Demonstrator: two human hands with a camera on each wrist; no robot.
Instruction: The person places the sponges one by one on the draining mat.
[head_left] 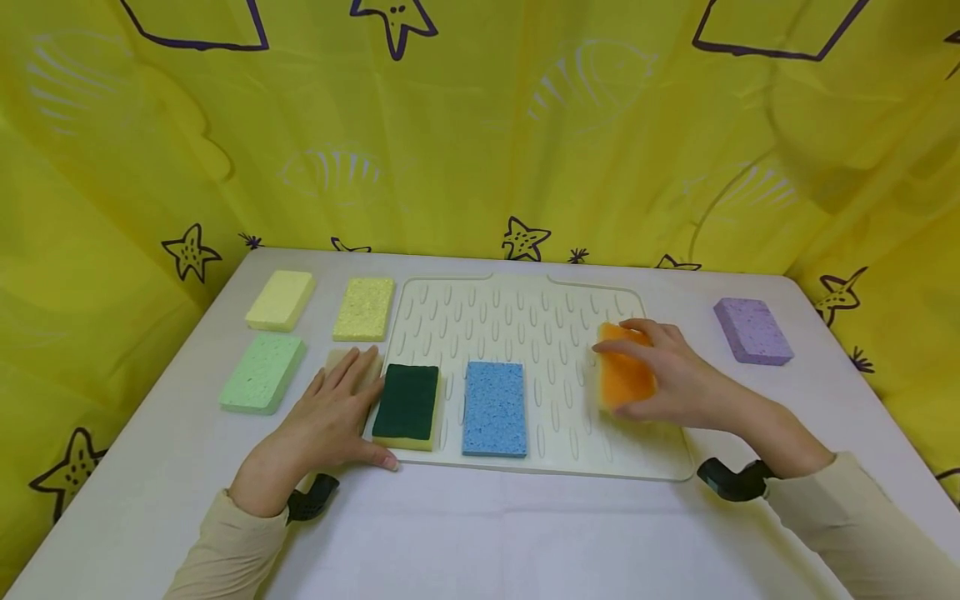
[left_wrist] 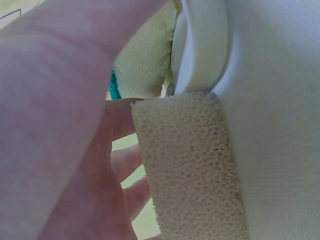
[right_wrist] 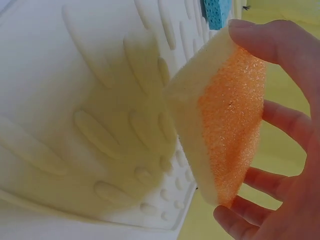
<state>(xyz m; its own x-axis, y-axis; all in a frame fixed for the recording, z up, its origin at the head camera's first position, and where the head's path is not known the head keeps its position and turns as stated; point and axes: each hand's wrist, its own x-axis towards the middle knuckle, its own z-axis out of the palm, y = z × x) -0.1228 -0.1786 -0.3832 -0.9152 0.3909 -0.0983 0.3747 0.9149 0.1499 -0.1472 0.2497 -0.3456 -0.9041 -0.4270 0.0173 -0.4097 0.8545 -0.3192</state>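
The right hand (head_left: 675,379) grips an orange sponge (head_left: 624,375), its fingers (right_wrist: 280,122) curled round the far side and the thumb on the near edge. The right wrist view shows the sponge tilted up off the white ribbed drying mat (head_left: 525,321), with a pale foam layer under the orange face. It hangs over the right part of the mat, well apart from the blue sponge (head_left: 494,408) that lies flat near the mat's front edge.

The left hand (head_left: 330,421) lies flat, fingers straight and released, on a tan sponge (head_left: 341,362) on the counter (head_left: 480,533), just beside the mat's left edge. The left wrist view shows that sponge's porous side (left_wrist: 192,165) close against the mat's rim. Next to the thumb, a dark green scouring sponge (head_left: 407,404) with a yellow base sits on the mat at its front left corner.

Toward the counter's left edge lie a light green sponge (head_left: 262,373), a pale yellow sponge (head_left: 281,300) behind it, and a brighter yellow sponge (head_left: 364,308) just beside the mat. A purple sponge (head_left: 752,331) rests alone near the right edge. A yellow curtain (head_left: 480,125) printed with starfish hangs around the counter.
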